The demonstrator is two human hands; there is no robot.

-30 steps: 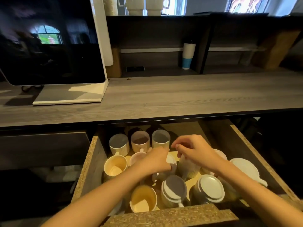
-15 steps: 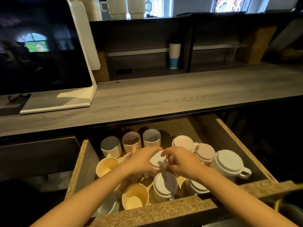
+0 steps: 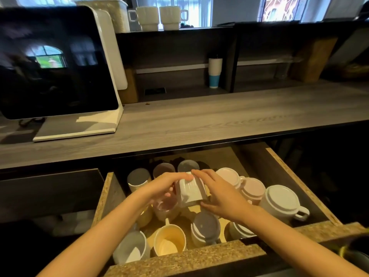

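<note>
Here we hold the white ribbed ceramic mug point(image 3: 191, 191), tilted base-up, just above the other mugs in the open chipboard drawer point(image 3: 199, 257). Our left hand point(image 3: 166, 185) curls its fingers over the base, and our right hand point(image 3: 221, 196) clasps the side, thumb beneath. Next, probably, a free gap and a gentle set-down.

I can read no text, label, brand or number here. The white mug point(image 3: 190, 191) near 6 o'clock is plain, the monitor screen point(image 3: 54, 62) at 10 o'clock is dark, and the white-and-blue tumbler point(image 3: 215, 72) at 12 o'clock shows no writing.
</note>
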